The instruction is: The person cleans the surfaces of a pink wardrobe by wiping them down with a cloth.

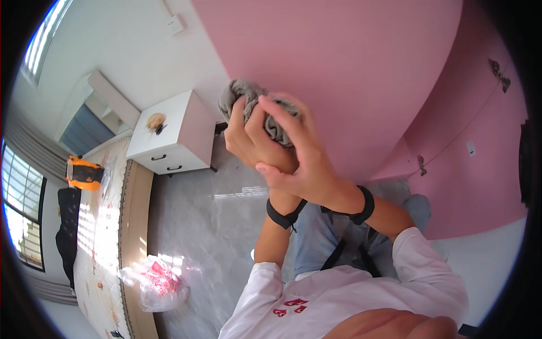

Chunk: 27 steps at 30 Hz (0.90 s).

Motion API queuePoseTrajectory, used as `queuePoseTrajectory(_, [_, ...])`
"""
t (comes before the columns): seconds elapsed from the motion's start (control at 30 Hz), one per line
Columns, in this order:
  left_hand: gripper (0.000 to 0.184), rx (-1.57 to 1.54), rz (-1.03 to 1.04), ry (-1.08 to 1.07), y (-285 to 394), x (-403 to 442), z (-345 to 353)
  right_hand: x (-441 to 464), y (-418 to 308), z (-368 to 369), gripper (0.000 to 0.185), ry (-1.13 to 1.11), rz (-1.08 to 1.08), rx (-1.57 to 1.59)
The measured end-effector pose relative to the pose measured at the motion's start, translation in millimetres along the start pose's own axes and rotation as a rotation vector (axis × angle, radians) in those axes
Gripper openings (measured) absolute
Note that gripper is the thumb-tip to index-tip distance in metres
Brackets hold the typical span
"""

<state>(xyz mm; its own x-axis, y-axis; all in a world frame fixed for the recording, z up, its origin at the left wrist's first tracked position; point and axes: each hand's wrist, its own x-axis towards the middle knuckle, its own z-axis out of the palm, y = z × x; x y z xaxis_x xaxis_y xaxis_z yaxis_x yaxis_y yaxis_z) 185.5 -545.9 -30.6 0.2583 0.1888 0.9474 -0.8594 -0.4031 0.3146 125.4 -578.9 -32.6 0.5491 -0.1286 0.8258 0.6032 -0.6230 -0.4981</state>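
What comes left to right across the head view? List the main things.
Lower window, orange bag, white nightstand, grey cloth, lower metal latch, small white rectangle, upper metal latch.

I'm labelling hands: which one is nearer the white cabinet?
Left. The left hand is to the right of the white cabinet in view, not touching it; the right hand is farther to the right.

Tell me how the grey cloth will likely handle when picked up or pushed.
The grey cloth is probably floppy: it bunches into soft, irregular folds under the fingers of the left hand and right hand. It seems unlikely to break, since it crumples without any visible rigid part. Pushed, it would probably deform rather than roll, given its uneven shape.
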Motion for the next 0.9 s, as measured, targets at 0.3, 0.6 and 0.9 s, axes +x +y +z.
queuePoseTrajectory(0.3, [0.02, -0.208, 0.368, 0.01, 77.8, -11.1, 88.7, -25.8, 26.8, -104.7, 0.09, 0.378, 0.099, 0.038])
queuePoseTrajectory(0.6, [0.026, -0.565, 0.387, -0.374, 182.4, -74.3, 129.9, -77.3, 47.1, -196.3, 0.078, 0.805, 0.296, -0.121])
queuePoseTrajectory(0.9, [0.023, -0.756, 0.502, -0.548, 198.8, -87.6, 120.0, -88.5, 33.1, -180.8, 0.079, 1.126, 0.324, 0.055])
